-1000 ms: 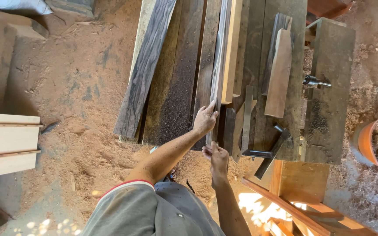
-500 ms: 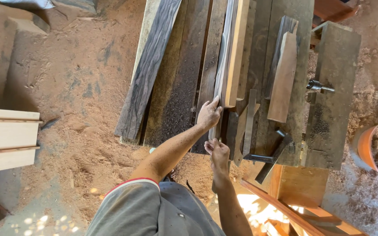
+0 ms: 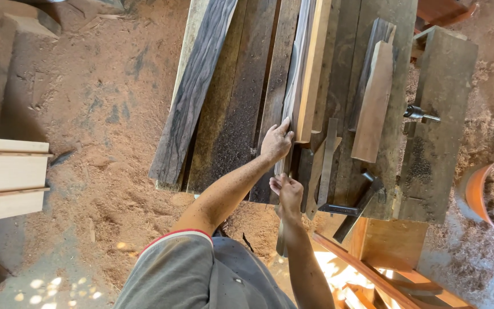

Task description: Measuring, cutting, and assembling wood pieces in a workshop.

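Observation:
A long thin grey-brown wooden strip stands on edge among dark planks on a workbench. My left hand lies on the strip's side with its fingers wrapped over the top edge. Just behind it, my right hand is closed around the strip's near part, and the strip's end sticks out below the hand past the bench edge. A pale wooden batten lies right beside the strip, touching it.
Wide dark planks lie to the left on the bench. A short brown board, a metal clamp and a drill bit are on the right. Pale boards rest at the left, an orange bucket at the right. Sawdust covers the floor.
Both hands have slid a little forward along the thin strip, away from me. The strip and the planks stay where they were.

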